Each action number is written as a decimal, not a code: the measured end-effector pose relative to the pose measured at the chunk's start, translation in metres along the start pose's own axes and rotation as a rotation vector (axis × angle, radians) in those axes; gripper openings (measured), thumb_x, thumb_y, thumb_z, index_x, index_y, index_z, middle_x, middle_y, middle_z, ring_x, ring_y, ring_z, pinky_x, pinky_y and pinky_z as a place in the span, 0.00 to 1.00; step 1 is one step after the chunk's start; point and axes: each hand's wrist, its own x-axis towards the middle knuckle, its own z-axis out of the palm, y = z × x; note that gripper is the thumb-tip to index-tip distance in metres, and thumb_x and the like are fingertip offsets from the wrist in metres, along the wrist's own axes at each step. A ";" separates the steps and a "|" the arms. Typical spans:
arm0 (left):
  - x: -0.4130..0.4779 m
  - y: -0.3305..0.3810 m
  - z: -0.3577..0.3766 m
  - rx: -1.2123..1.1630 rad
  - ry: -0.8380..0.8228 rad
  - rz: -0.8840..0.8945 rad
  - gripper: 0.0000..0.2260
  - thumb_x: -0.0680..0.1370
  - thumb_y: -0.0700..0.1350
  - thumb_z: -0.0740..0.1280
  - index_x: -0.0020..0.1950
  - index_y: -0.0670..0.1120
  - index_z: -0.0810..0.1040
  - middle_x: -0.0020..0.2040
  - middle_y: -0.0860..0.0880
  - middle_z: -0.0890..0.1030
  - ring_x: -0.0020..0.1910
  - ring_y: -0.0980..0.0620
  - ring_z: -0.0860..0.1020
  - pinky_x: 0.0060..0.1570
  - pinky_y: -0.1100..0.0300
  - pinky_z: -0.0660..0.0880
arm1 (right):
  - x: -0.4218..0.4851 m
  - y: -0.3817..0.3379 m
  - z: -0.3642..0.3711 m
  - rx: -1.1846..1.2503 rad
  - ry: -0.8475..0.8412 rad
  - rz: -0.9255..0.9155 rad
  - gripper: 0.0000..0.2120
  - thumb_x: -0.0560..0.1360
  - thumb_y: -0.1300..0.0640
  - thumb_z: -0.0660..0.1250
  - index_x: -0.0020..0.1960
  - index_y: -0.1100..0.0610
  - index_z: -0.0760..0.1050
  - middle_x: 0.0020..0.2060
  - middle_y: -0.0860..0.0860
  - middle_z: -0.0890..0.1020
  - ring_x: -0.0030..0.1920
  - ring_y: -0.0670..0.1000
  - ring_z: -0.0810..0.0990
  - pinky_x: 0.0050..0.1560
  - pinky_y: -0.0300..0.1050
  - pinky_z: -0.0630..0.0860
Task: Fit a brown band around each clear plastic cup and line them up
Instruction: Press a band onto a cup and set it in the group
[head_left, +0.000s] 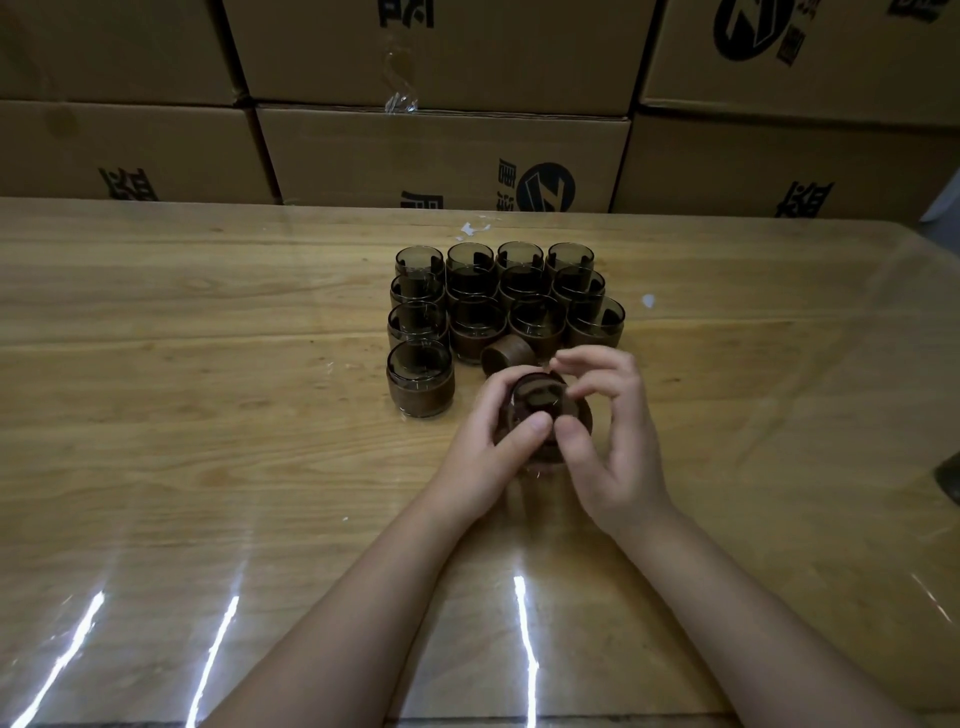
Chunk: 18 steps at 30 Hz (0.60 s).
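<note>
A wide wooden table with a shiny clear cover (208, 415) holds everything. Near its middle, the left hand (488, 447) and the right hand (618, 436) hold one small clear plastic cup (537, 402) between them. The cup is tipped, so its open mouth faces the camera. A brown wood-look band (581, 411) sits around it. The left hand curls round the cup's left side, with its thumb on the near rim. The right hand pinches the right side with thumb and first finger, and its other fingers bend above the cup. Just past the hands, toward the far edge, a loose brown ring-shaped band (508, 354) lies on its side on the table. Behind it, a group of clear cups with brown bands (498, 301) stands upright in tight rows. One more banded cup (420, 387) stands at the front left of the group, to the left of the hands. Brown cardboard boxes with black print (441, 150) are stacked beyond the far edge
</note>
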 end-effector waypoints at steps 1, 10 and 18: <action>0.000 -0.001 0.001 0.030 0.000 0.007 0.25 0.70 0.64 0.66 0.62 0.54 0.71 0.61 0.45 0.75 0.61 0.52 0.74 0.61 0.56 0.71 | 0.000 -0.001 0.002 0.039 0.004 0.056 0.12 0.75 0.52 0.61 0.56 0.55 0.69 0.58 0.58 0.74 0.61 0.56 0.75 0.61 0.51 0.73; -0.003 0.000 0.001 0.181 0.098 0.146 0.22 0.70 0.58 0.66 0.63 0.58 0.69 0.62 0.49 0.73 0.61 0.63 0.72 0.58 0.72 0.67 | 0.006 -0.001 -0.003 0.204 -0.248 0.433 0.19 0.74 0.41 0.59 0.64 0.43 0.69 0.58 0.33 0.76 0.61 0.35 0.74 0.56 0.28 0.70; -0.004 0.004 0.002 0.254 0.162 0.257 0.24 0.70 0.54 0.66 0.64 0.49 0.71 0.60 0.47 0.73 0.60 0.60 0.73 0.59 0.69 0.68 | 0.003 -0.007 0.002 0.303 -0.157 0.471 0.21 0.79 0.44 0.57 0.66 0.52 0.74 0.63 0.44 0.78 0.65 0.41 0.74 0.66 0.42 0.71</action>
